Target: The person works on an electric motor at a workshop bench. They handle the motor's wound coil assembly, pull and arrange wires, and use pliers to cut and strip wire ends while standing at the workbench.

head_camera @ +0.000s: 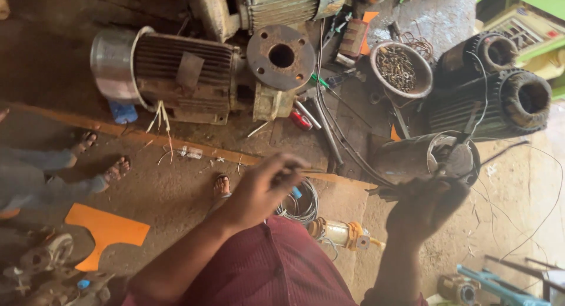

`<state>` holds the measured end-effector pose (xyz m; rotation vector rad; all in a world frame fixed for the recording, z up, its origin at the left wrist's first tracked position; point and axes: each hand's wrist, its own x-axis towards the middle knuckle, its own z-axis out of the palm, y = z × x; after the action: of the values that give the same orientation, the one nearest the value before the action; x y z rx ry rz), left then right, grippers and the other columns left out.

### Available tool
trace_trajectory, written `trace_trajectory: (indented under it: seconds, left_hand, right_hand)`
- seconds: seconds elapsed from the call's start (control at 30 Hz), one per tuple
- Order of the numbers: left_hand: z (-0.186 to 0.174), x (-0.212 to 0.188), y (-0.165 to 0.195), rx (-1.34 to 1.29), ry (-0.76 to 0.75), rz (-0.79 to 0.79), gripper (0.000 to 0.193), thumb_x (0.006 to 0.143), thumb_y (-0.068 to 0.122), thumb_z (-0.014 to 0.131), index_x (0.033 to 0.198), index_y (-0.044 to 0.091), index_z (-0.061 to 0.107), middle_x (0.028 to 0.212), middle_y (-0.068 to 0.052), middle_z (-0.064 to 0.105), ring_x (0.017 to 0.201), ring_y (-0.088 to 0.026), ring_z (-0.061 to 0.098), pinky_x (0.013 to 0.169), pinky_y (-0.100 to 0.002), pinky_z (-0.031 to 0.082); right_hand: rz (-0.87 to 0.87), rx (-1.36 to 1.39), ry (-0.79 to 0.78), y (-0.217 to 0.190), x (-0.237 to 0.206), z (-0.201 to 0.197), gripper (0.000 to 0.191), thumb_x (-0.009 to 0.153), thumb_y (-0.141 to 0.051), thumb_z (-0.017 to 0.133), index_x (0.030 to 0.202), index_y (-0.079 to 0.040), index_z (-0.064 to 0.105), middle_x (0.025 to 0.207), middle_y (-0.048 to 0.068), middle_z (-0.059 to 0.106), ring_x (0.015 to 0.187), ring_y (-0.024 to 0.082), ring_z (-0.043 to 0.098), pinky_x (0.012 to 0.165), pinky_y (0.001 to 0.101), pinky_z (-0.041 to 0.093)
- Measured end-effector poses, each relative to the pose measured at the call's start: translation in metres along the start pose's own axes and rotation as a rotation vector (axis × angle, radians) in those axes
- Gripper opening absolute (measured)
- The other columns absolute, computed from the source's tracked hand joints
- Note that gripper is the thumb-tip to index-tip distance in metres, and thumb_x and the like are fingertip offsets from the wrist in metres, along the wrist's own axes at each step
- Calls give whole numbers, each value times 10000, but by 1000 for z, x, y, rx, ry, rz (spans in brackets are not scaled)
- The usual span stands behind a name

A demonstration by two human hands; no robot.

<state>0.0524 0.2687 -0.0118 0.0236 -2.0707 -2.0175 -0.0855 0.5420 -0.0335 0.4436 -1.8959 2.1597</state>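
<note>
My left hand (265, 185) is closed around a thin object with a small blue end (297, 192), just above a coil of grey wire (303, 207) on the floor. My right hand (425, 207) grips a dark bundle of wires (388, 192) that sticks out to the left of the fist. Thin strands run up from it towards a cylindrical motor housing (426, 158) lying just beyond that hand. The two hands are about a hand's width apart, above my maroon garment (276, 265).
A large ribbed electric motor (176, 73) with a rusty flange (281, 56) lies at the back. Two dark stators (506, 100) and a metal bowl of scrap screws (400, 69) sit at right. Another person's sandalled feet (103, 159) are at left, with orange card (103, 230) nearby.
</note>
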Motion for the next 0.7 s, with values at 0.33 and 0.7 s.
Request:
trace_trajectory:
  seconds: [0.33, 0.7]
  left_hand:
    - [-86, -48, -37, -58, 186, -349, 178, 1017, 208, 632, 1112, 67, 686, 936, 2, 699, 867, -74, 655, 784, -234, 553]
    - [-108, 29, -22, 424, -1, 176, 159, 1030, 223, 675, 1149, 120, 654, 1082, -24, 686, 983, -177, 655, 883, -368, 534]
  right_hand:
    - [-565, -1323, 96, -41, -7, 7, 169, 1263, -283, 357, 1151, -160, 388, 1056, 110, 454, 894, 169, 524, 794, 239, 500]
    - [-81, 24, 391, -46, 1, 20, 150, 1237, -147, 515, 1168, -80, 400, 802, 29, 473, 584, 99, 459, 489, 210, 362]
